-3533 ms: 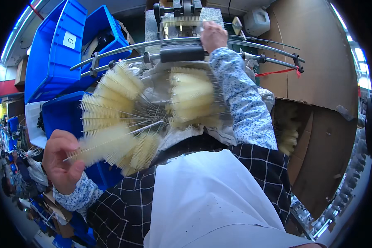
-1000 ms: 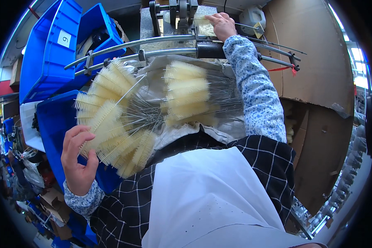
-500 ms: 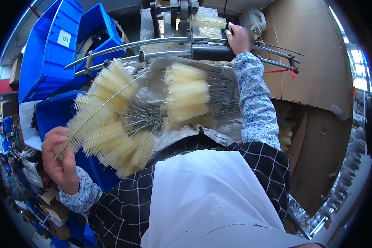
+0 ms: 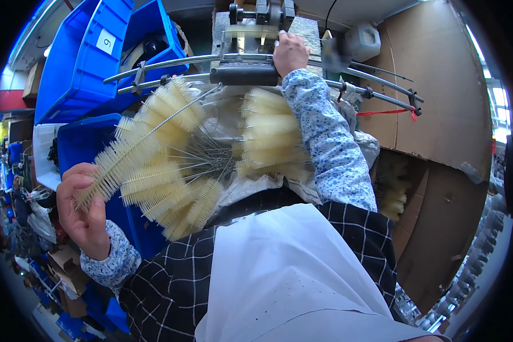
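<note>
My left hand (image 4: 84, 212) grips the bristled end of a cream bottle brush (image 4: 132, 149) whose twisted wire stem points up to the right. Under it lies a fan of several more cream brushes (image 4: 176, 171) on a clear plastic sheet (image 4: 251, 191) in my lap. A second bundle of cream brushes (image 4: 271, 137) lies beside my right forearm. My right hand (image 4: 290, 52) reaches forward to a small metal machine (image 4: 259, 14), with its fingers on a cream brush lying across it; I cannot tell whether they grip it. A black roller bar (image 4: 245, 76) sits just below that hand.
Blue plastic bins (image 4: 85, 62) stack at the left behind curved metal rails (image 4: 171, 62). Brown cardboard (image 4: 444, 97) lines the right side, with a white plastic jug (image 4: 362, 41) at the top. More cream brushes (image 4: 390, 199) sit low at the right. My white apron (image 4: 290, 273) fills the foreground.
My left hand has lifted one brush out of the fan and holds it up at the left. My right hand has shifted left along the machine's top.
</note>
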Motion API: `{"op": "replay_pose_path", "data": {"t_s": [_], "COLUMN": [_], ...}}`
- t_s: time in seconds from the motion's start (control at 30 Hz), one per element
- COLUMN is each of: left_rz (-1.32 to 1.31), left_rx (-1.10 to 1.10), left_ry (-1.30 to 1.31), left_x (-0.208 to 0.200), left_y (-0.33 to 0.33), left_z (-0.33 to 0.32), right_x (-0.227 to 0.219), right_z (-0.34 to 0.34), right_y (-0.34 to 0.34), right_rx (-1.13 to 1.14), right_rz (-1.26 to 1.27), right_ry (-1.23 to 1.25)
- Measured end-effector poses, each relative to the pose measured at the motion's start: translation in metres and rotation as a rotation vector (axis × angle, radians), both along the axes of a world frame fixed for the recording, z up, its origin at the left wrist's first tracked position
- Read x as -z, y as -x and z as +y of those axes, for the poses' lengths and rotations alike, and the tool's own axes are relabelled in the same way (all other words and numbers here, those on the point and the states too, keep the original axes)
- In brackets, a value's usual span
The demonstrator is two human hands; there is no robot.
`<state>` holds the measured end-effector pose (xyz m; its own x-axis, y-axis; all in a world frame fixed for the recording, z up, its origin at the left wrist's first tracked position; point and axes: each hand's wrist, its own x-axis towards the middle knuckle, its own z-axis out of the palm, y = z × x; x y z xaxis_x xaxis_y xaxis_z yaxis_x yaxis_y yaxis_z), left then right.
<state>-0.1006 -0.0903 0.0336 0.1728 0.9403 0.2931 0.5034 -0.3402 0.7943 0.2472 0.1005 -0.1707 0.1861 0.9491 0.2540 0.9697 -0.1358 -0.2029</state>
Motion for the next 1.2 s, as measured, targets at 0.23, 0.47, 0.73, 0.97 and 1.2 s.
{"op": "replay_pose_path", "data": {"t_s": [0.23, 0.47, 0.73, 0.97, 1.2], "left_rz": [-0.06, -0.089, -0.096, -0.114, -0.11], "left_rx": [-0.048, -0.009, 0.283, 0.624, 0.822], "left_ry": [-0.011, -0.079, 0.018, 0.071, 0.241], "left_x": [-0.003, 0.002, -0.018, -0.015, 0.03], "left_y": [-0.003, 0.013, -0.028, -0.088, -0.194], "left_z": [0.002, 0.003, 0.033, 0.07, 0.113], "right_x": [0.001, 0.003, -0.004, -0.087, -0.149], "right_z": [-0.009, -0.02, -0.003, -0.072, -0.133], "right_y": [-0.035, -0.129, -0.192, -0.201, -0.062], "right_rx": [-0.019, -0.073, -0.006, -0.312, -0.645], "right_rz": [-0.001, 0.013, -0.13, 0.664, 1.263], "right_ry": [-0.021, -0.068, 0.092, 0.451, 0.42]}}
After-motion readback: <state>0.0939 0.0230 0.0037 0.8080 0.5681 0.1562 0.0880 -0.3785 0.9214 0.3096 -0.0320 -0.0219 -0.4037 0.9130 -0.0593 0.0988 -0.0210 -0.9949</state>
